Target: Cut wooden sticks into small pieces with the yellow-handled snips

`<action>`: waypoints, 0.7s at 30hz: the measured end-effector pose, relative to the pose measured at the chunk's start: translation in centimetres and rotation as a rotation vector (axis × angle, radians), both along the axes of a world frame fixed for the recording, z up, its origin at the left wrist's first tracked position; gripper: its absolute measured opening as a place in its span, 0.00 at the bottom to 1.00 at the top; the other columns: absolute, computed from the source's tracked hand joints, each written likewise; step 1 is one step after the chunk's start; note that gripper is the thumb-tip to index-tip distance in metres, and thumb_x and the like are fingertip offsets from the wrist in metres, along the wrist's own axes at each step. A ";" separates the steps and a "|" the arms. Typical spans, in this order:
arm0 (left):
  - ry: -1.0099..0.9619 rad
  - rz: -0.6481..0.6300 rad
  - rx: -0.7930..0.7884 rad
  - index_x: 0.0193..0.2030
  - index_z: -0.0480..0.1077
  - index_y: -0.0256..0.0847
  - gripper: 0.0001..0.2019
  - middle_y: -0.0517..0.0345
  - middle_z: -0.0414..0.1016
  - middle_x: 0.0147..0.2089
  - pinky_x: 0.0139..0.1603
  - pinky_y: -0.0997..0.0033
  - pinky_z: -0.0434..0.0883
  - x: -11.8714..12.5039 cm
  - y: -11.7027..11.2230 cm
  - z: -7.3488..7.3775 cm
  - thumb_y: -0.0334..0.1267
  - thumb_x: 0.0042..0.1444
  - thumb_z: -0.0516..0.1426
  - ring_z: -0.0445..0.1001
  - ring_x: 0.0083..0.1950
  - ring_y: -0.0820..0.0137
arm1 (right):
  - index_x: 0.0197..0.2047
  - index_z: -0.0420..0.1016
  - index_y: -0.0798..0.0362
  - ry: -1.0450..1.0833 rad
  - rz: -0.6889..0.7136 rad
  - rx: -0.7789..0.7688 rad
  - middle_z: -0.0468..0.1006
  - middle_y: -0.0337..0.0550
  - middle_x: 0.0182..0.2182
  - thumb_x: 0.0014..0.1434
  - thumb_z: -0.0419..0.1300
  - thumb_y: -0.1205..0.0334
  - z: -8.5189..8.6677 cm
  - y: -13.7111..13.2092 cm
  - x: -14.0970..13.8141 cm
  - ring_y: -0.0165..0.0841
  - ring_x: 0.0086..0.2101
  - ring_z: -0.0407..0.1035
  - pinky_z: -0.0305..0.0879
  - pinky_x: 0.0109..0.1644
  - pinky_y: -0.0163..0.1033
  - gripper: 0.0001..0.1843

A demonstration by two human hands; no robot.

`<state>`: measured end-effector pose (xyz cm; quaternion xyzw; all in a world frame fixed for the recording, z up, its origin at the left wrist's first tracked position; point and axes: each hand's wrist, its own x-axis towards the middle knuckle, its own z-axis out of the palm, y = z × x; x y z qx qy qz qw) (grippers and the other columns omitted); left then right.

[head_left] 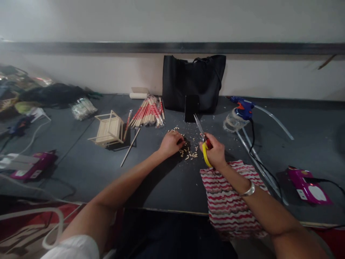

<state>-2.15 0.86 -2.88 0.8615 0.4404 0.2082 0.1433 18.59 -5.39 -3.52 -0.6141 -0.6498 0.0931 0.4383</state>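
My right hand (215, 151) is wrapped round a pair of scissors (200, 126) with yellow and red handles, blades pointing up and away from me. To its left, my left hand (171, 144) is low over the dark table (102, 180), its fingers curled and pinched together. What they hold, if anything, is hidden. Small cut wooden bits (192, 155) lie scattered beside and beneath the left hand. Part of a striped red and white cloth (231, 201) lies under my right wrist and forearm.
A small stick-built wooden frame (109, 129), a thin rod (130, 147) and bundled chopsticks (148, 112) lie to the left. A black bag (175, 84) and phone (191, 108) stand behind. A blue glue gun (242, 109), clear glue sticks (256, 158) and a purple power box (308, 187) are right.
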 end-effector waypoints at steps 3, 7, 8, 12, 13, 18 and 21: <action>0.033 0.015 -0.012 0.32 0.75 0.40 0.05 0.51 0.78 0.35 0.46 0.61 0.70 0.3 -0.1 -0.2 0.32 0.56 0.58 0.75 0.41 0.61 | 0.46 0.79 0.51 -0.004 -0.002 0.015 0.74 0.35 0.22 0.55 0.58 0.55 0.0 0.0 0.0 0.30 0.22 0.65 0.66 0.29 0.35 0.18; -0.055 0.012 -0.081 0.30 0.75 0.40 0.05 0.52 0.77 0.33 0.46 0.62 0.71 0.2 -0.1 -0.5 0.29 0.53 0.58 0.75 0.39 0.63 | 0.46 0.79 0.51 -0.033 0.000 0.042 0.73 0.34 0.21 0.56 0.59 0.54 -0.1 0.0 0.0 0.29 0.21 0.65 0.66 0.29 0.34 0.17; -0.109 0.012 -0.103 0.28 0.75 0.40 0.05 0.54 0.77 0.32 0.46 0.63 0.71 0.2 -0.1 -0.5 0.28 0.52 0.59 0.75 0.38 0.64 | 0.46 0.79 0.51 -0.043 0.005 0.049 0.73 0.34 0.21 0.56 0.59 0.54 -0.1 0.0 0.0 0.29 0.21 0.65 0.66 0.28 0.34 0.17; -0.575 0.082 -0.272 0.27 0.76 0.40 0.03 0.58 0.76 0.29 0.38 0.68 0.70 0.3 -1.0 0.3 0.33 0.51 0.62 0.72 0.32 0.69 | 0.47 0.79 0.51 -0.087 0.023 0.083 0.74 0.35 0.22 0.58 0.59 0.54 0.0 -0.4 -0.3 0.30 0.21 0.66 0.67 0.29 0.34 0.17; -0.742 0.100 -0.339 0.28 0.76 0.40 0.04 0.59 0.76 0.28 0.36 0.70 0.70 0.4 -1.3 0.8 0.36 0.52 0.63 0.71 0.31 0.71 | 0.48 0.79 0.51 -0.097 0.031 0.102 0.75 0.36 0.23 0.59 0.58 0.55 0.0 -0.5 -0.4 0.30 0.22 0.67 0.68 0.30 0.35 0.17; -1.356 0.049 -0.638 0.28 0.76 0.39 0.11 0.61 0.74 0.27 0.33 0.75 0.69 1.7 -2.6 3.1 0.43 0.46 0.70 0.69 0.29 0.75 | 0.55 0.75 0.52 -0.173 0.136 0.260 0.78 0.41 0.30 0.62 0.57 0.59 0.4 -1.0 -1.0 0.35 0.31 0.72 0.73 0.41 0.40 0.19; -1.486 0.000 -0.723 0.29 0.76 0.39 0.12 0.61 0.75 0.28 0.35 0.75 0.70 2.6 -3.1 3.4 0.42 0.43 0.72 0.71 0.30 0.76 | 0.56 0.74 0.51 -0.221 0.174 0.291 0.79 0.43 0.34 0.61 0.57 0.62 0.2 -1.0 -1.0 0.36 0.34 0.72 0.73 0.42 0.42 0.20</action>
